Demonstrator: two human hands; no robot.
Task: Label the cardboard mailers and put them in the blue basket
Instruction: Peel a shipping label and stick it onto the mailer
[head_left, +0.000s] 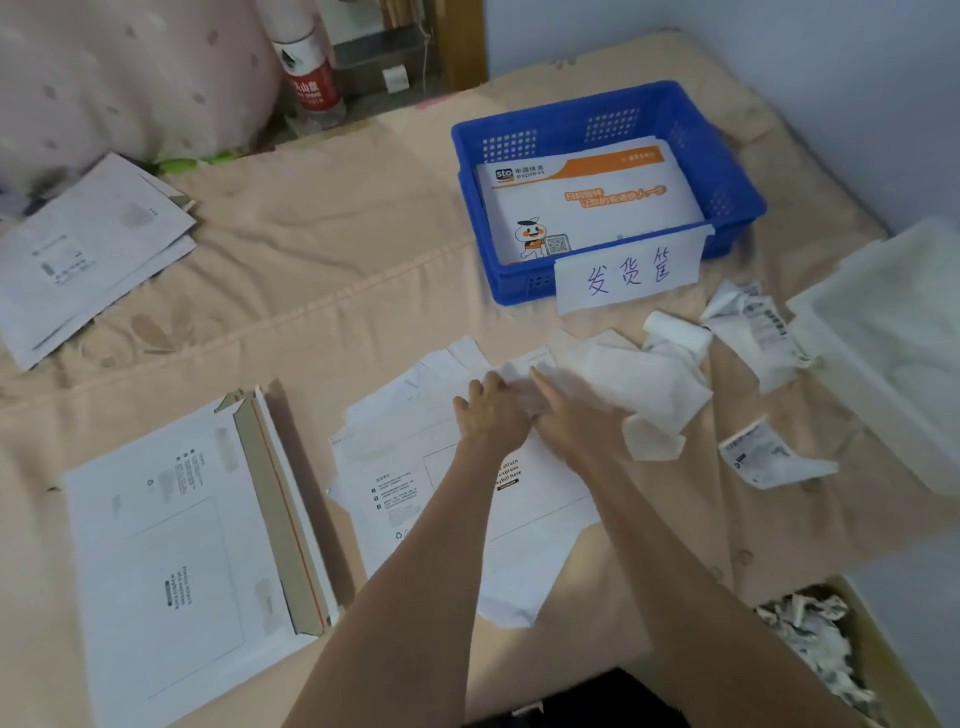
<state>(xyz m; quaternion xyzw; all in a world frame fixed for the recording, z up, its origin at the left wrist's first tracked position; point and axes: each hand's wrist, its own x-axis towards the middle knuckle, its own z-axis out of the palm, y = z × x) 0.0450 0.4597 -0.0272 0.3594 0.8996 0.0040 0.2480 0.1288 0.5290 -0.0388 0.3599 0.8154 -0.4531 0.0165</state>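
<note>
I see the open mailer (171, 525) nearest, lying flat on the bed (322, 270) | left hand (488, 410) and right hand (576, 415) side by side on the middle mailer (441, 499), fingers (540, 382) pinching a label sheet (524, 392) at its far edge | blue basket (727, 171) beyond holds one mailer.

blue basket (737, 202), white mailers (156, 561), peach bedsheet (337, 260)

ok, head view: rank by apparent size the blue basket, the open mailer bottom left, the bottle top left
1-2. Open mailer and blue basket: unsure; the mailer looks larger but lies nearer the camera.
3. Bottle: smallest, partly cropped.
</note>
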